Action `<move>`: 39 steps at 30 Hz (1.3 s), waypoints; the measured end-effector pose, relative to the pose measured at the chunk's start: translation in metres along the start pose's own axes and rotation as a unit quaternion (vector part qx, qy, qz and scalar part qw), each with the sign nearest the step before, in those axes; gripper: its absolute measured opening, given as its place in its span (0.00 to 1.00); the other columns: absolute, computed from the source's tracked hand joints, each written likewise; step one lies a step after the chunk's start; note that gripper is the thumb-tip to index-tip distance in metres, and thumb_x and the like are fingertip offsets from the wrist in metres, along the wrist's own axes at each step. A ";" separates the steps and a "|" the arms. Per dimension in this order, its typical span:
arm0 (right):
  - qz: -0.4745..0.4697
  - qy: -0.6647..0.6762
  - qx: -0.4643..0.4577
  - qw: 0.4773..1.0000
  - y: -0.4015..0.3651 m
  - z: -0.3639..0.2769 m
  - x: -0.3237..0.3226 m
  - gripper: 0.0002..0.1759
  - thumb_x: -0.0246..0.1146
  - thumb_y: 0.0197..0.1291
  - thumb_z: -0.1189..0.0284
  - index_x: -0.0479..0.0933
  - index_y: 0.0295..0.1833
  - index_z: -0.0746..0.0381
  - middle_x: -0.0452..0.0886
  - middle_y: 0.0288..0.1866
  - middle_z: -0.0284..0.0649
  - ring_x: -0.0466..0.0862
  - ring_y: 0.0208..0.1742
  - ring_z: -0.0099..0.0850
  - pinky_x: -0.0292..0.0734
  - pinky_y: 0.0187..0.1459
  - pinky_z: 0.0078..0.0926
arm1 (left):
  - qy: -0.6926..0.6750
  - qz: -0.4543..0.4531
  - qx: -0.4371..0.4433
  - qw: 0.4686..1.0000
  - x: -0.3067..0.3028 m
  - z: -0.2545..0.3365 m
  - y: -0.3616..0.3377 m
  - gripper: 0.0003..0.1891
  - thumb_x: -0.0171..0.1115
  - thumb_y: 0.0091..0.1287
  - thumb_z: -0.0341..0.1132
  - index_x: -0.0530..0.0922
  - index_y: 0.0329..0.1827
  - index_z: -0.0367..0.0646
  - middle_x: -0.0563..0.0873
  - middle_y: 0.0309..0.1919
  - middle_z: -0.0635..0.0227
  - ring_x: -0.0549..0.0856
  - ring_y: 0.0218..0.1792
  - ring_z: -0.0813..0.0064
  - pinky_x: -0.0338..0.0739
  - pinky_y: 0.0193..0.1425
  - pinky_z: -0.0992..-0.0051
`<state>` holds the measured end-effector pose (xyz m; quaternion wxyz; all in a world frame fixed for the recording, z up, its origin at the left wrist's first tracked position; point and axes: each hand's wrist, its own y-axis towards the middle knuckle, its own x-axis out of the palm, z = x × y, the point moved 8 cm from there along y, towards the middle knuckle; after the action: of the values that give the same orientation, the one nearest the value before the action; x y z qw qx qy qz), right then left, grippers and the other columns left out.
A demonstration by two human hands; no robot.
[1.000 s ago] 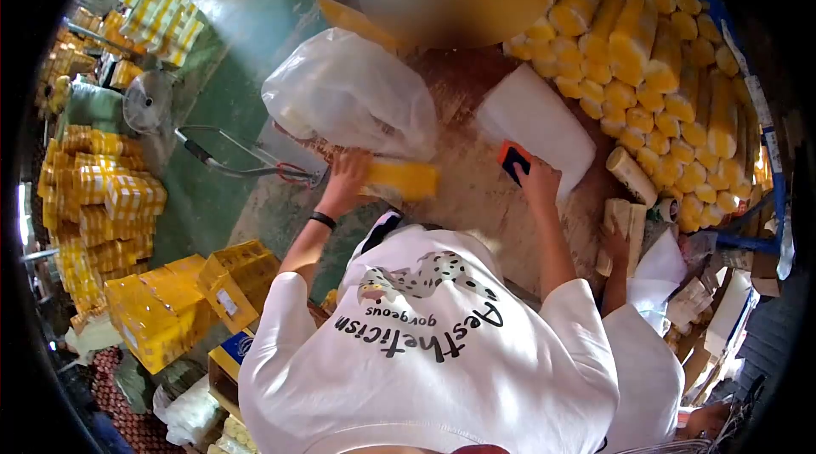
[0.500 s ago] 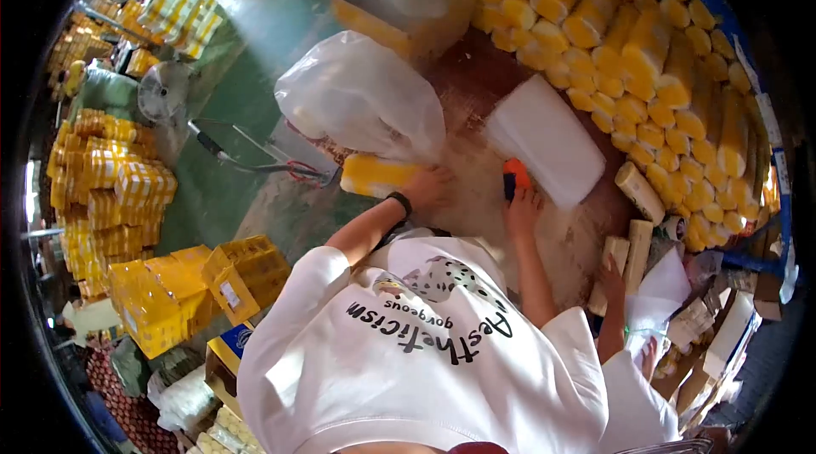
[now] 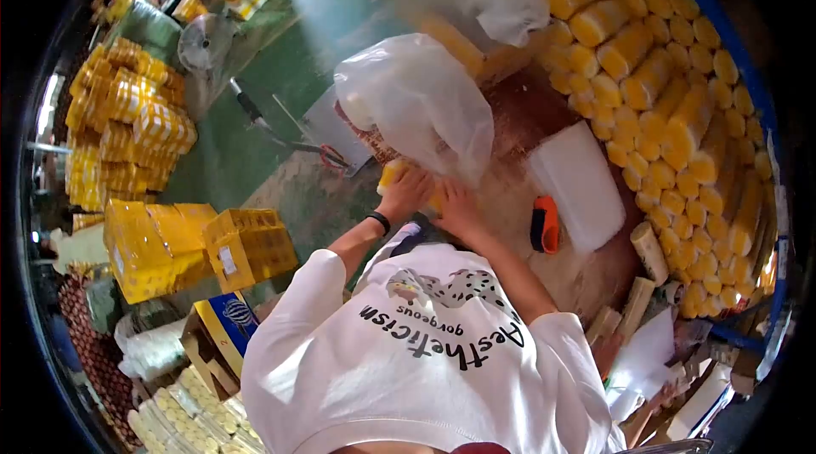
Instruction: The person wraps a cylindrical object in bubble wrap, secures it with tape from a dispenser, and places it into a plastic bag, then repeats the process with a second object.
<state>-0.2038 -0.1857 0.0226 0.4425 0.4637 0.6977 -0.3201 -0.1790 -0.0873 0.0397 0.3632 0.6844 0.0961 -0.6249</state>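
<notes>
A yellow-wrapped bundle [image 3: 389, 175] lies before me on the work surface, mostly covered by my hands. My left hand [image 3: 407, 190], with a black band at the wrist, is closed over its left part. Beside it my right hand [image 3: 456, 209] presses its fingers on the bundle's right end. An orange-and-black hand tool [image 3: 545, 225] rests to the right, apart from both hands. It partly overlaps the edge of a stack of clear plastic sheets [image 3: 580, 186]. Just beyond my hands a large translucent plastic bag [image 3: 416, 101] stands with contents I cannot make out.
Many yellow-ended rolls [image 3: 671, 114] are piled high at the right inside a blue frame [image 3: 761, 97]. Taped yellow cartons [image 3: 157, 246] stand at the left. A metal handle [image 3: 251, 105] sticks out at the far left. A co-worker's hand [image 3: 659, 403] shows at lower right.
My right hand has let go of the orange-and-black tool, leaving it on the surface, and moved left onto the yellow bundle. The view has shifted, and my left hand now covers more of the bundle.
</notes>
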 end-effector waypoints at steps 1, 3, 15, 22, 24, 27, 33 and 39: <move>0.002 -0.025 -0.004 1.000 0.003 -0.006 0.001 0.49 0.72 0.42 0.56 0.60 0.67 0.67 0.64 0.67 0.53 0.64 0.67 0.48 0.57 0.67 0.47 | -0.009 0.007 -0.003 1.000 -0.002 -0.002 0.001 0.15 0.55 0.61 0.39 0.77 0.48 0.43 0.79 0.48 0.64 0.75 0.56 0.64 0.67 0.62 0.60; 0.007 -0.066 -0.009 0.998 0.005 -0.014 0.003 0.53 0.73 0.40 0.54 0.57 0.69 0.66 0.63 0.68 0.52 0.64 0.67 0.47 0.58 0.66 0.47 | -0.030 0.022 -0.008 0.999 -0.003 -0.011 0.004 0.13 0.55 0.60 0.38 0.78 0.45 0.43 0.79 0.46 0.65 0.75 0.53 0.64 0.68 0.59 0.60; -0.003 -0.189 0.014 0.982 -0.001 -0.037 0.022 0.54 0.73 0.40 0.58 0.54 0.70 0.67 0.62 0.65 0.56 0.61 0.67 0.54 0.54 0.66 0.54 | -0.720 0.018 -0.409 0.561 0.093 -0.118 -0.058 0.16 0.50 0.68 0.37 0.82 0.48 0.40 0.85 0.44 0.64 0.83 0.47 0.67 0.74 0.54 0.71; -0.056 -0.113 0.049 0.991 0.058 -0.062 0.037 0.59 0.76 0.31 0.55 0.54 0.70 0.61 0.65 0.63 0.52 0.67 0.62 0.50 0.60 0.63 0.51 | -0.705 0.089 -0.503 0.492 0.126 -0.124 -0.097 0.16 0.52 0.72 0.42 0.80 0.46 0.38 0.84 0.40 0.69 0.80 0.40 0.76 0.74 0.48 0.75; -0.072 -0.097 0.074 0.990 0.073 -0.068 0.036 0.60 0.77 0.30 0.56 0.54 0.70 0.60 0.67 0.62 0.51 0.68 0.61 0.49 0.61 0.62 0.48 | -0.661 0.068 -0.517 0.540 0.123 -0.130 -0.096 0.17 0.53 0.72 0.44 0.80 0.46 0.38 0.84 0.39 0.69 0.80 0.39 0.77 0.74 0.47 0.76; -0.092 -0.050 0.081 0.991 0.078 -0.061 0.028 0.60 0.78 0.29 0.58 0.54 0.70 0.60 0.69 0.60 0.50 0.69 0.60 0.47 0.63 0.61 0.46 | -0.692 0.057 -0.517 0.500 0.114 -0.126 -0.088 0.18 0.52 0.73 0.46 0.80 0.46 0.38 0.84 0.38 0.69 0.80 0.38 0.79 0.74 0.46 0.76; 0.010 0.122 0.093 0.988 0.056 -0.066 -0.039 0.55 0.79 0.30 0.64 0.57 0.67 0.61 0.70 0.58 0.50 0.70 0.59 0.47 0.65 0.61 0.41 | -0.835 0.036 -0.384 0.393 0.008 -0.109 -0.034 0.16 0.52 0.72 0.42 0.80 0.48 0.39 0.83 0.41 0.71 0.80 0.44 0.81 0.73 0.50 0.78; 0.097 0.327 0.111 0.933 0.053 -0.073 -0.076 0.47 0.76 0.35 0.71 0.61 0.64 0.61 0.70 0.59 0.49 0.69 0.62 0.46 0.66 0.60 0.39 | -0.797 -0.054 -0.210 0.563 -0.062 -0.089 0.027 0.23 0.65 0.59 0.29 0.73 0.59 0.40 0.78 0.52 0.69 0.76 0.54 0.75 0.68 0.63 0.75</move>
<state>-0.1640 -0.1318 0.1193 0.1644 0.6542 0.7156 -0.1813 -0.1063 -0.0317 0.1029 0.3911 -0.1943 -0.0668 -0.8971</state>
